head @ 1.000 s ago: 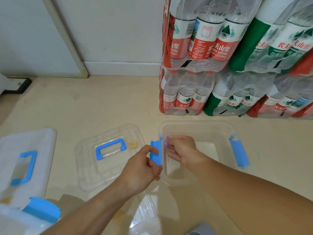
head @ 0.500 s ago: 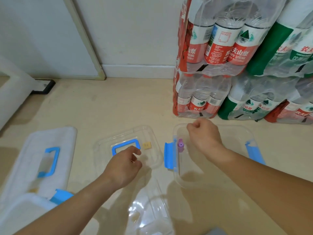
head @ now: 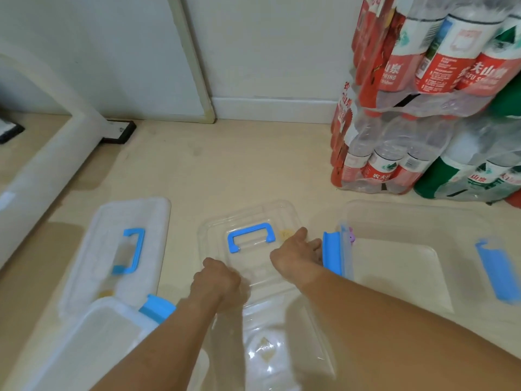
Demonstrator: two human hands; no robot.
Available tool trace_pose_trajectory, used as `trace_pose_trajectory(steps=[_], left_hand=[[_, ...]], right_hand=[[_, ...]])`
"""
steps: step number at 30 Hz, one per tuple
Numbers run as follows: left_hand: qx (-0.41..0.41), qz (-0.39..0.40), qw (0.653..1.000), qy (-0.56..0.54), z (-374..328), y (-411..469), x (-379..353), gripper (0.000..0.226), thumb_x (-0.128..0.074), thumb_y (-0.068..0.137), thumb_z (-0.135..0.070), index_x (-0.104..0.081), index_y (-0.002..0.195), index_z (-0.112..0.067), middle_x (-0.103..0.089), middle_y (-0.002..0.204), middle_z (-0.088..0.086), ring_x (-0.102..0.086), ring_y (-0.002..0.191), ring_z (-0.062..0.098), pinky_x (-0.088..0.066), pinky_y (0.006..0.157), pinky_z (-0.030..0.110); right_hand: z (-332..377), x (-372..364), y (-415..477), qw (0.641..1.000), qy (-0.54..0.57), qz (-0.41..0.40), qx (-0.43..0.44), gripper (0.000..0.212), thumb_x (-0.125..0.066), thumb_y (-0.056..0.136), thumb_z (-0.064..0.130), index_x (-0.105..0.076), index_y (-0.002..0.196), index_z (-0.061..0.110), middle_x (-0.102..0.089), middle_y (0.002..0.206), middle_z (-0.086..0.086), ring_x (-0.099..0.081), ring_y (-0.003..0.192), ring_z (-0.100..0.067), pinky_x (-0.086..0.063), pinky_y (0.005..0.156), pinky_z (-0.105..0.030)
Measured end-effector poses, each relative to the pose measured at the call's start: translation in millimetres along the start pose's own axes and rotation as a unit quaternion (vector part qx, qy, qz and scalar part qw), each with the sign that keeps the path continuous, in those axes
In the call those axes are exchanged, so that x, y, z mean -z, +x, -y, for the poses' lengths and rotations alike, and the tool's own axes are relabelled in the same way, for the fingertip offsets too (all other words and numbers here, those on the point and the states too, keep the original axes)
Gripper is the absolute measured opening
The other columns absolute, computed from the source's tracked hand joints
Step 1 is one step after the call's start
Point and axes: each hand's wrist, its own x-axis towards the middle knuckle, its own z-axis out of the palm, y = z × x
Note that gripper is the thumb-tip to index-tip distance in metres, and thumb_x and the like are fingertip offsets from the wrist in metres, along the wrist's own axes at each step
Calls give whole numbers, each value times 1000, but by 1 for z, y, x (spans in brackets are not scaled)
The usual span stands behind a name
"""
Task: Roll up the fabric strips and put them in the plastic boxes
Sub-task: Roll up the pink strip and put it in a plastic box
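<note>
A clear plastic box (head: 394,277) with blue latches stands open on the floor at the right. A small purple fabric roll (head: 351,237) sits inside against its left wall. To its left lies a clear lid (head: 214,230) with a blue handle. My left hand (head: 215,280) is curled on the lid's near edge. My right hand (head: 296,255) grips the lid's right edge, beside the box's left blue latch (head: 332,256), with its thumb by a small yellow sticker (head: 285,234).
A white lid with a blue handle (head: 127,249) lies at the left, with a white box (head: 98,334) in front of it. Another clear lid (head: 282,351) lies between my forearms. Shrink-wrapped packs of water bottles (head: 423,108) are stacked at the back right. A white padded edge (head: 42,170) runs along the left.
My right hand has left the box and crossed left to the clear lid. The purple roll stays in the box. My left hand has drawn back to the lid's near edge. The view swung left.
</note>
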Motion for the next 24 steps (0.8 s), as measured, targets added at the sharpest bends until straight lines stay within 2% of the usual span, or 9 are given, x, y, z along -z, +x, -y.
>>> trace_pose_trajectory(steps=[5, 8, 9, 11, 13, 16, 17, 20, 24], left_hand=[[11, -67, 994, -91, 9, 1, 12, 9, -53, 86, -14, -53, 88, -6, -57, 87, 13, -56, 83, 30, -40, 68, 28], [12, -167, 971, -173, 27, 4, 39, 19, -53, 80, -6, -51, 62, -11, -54, 66, 16, -59, 78, 37, -45, 65, 34], [3, -202, 959, -198, 29, 5, 52, 20, -53, 80, -5, -58, 62, -12, -58, 67, 14, -62, 81, 36, -50, 71, 38], [-20, -256, 932, -257, 21, 3, 81, 19, -56, 82, -6, -73, 85, -13, -70, 85, 13, -65, 88, 35, -55, 83, 43], [-66, -270, 900, -336, 0, -11, 105, 21, -60, 82, -7, -72, 96, -15, -70, 84, 7, -64, 79, 32, -56, 84, 44], [-140, -213, 874, -414, -34, -44, 123, 24, -68, 81, -8, -66, 103, -15, -67, 80, 1, -63, 73, 25, -57, 82, 44], [-170, -168, 872, -428, -46, -57, 120, 29, -70, 81, -8, -64, 109, -14, -68, 81, 3, -65, 74, 24, -58, 80, 42], [-228, -38, 887, -399, -76, -92, 88, 42, -73, 80, -9, -61, 120, -10, -68, 83, 6, -67, 79, 22, -58, 77, 38], [-267, 11, 929, -256, -108, -115, 20, 29, -72, 82, -25, -67, 108, -13, -59, 66, 0, -66, 74, 27, -58, 80, 46]], right_hand=[[14, 0, 4, 1000, 14, 11, 16, 65, -56, 83, 33, -25, 137, 14, -33, 138, -19, -35, 128, -36, -37, 104, -45], [26, 24, -11, 995, 33, 9, 89, 56, -51, 87, 28, -28, 134, 8, -45, 132, -19, -47, 119, -38, -42, 97, -39], [32, 39, -17, 990, 23, -9, 136, 52, -50, 88, 24, -29, 133, 6, -48, 130, -20, -50, 117, -39, -43, 91, -35], [43, 80, -36, 972, -6, -67, 225, 48, -48, 90, 17, -32, 133, 3, -52, 128, -20, -53, 114, -37, -44, 86, -34], [48, 128, -49, 949, -9, -138, 285, 41, -49, 91, 16, -40, 130, 5, -56, 125, -17, -55, 113, -35, -47, 88, -36], [23, 194, -61, 924, 24, -188, 332, 6, -55, 88, 15, -59, 89, 20, -62, 89, -7, -62, 88, -31, -50, 67, -34], [2, 214, -63, 924, 38, -197, 325, 8, -58, 87, 13, -61, 83, 19, -61, 81, -6, -59, 78, -29, -47, 58, -31], [-74, 250, -68, 948, 67, -182, 252, 13, -60, 85, 4, -67, 96, 6, -62, 74, -9, -50, 64, -24, -43, 62, -33], [-168, 248, -60, 977, 57, -156, 136, 14, -54, 78, -7, -61, 72, 3, -53, 64, -9, -47, 61, -23, -38, 62, -33]])
